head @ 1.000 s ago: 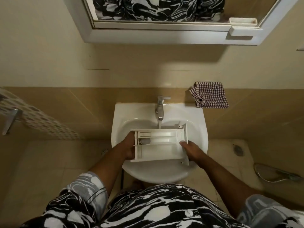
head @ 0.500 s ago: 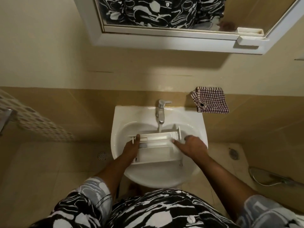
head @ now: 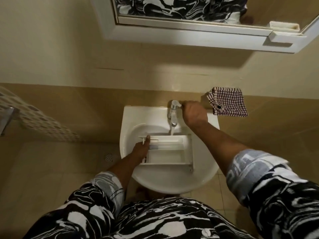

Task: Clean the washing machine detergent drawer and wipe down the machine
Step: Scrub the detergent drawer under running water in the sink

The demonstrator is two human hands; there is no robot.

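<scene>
Sink [head: 131, 121] catches runoff. Drawer [head: 169, 152] lies in it, 12 o'clock edge under the stream [head: 172, 131] for rinsing. Left hand [head: 140, 150] grips drawer's 9 o'clock end to steady it; right hand [head: 194, 113] curls round tap lever [head: 177, 103], prob. adjusting flow.

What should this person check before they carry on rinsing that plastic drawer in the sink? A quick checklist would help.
1. The water runs from the tap: ok.
2. The right hand is on the tap lever: ok.
3. The left hand grips the left end of the drawer: ok.
4. The drawer sits inside the sink: ok.
5. The stream lands in the drawer, not behind it: cannot tell.
6. The drawer is free of residue: cannot tell.
</scene>
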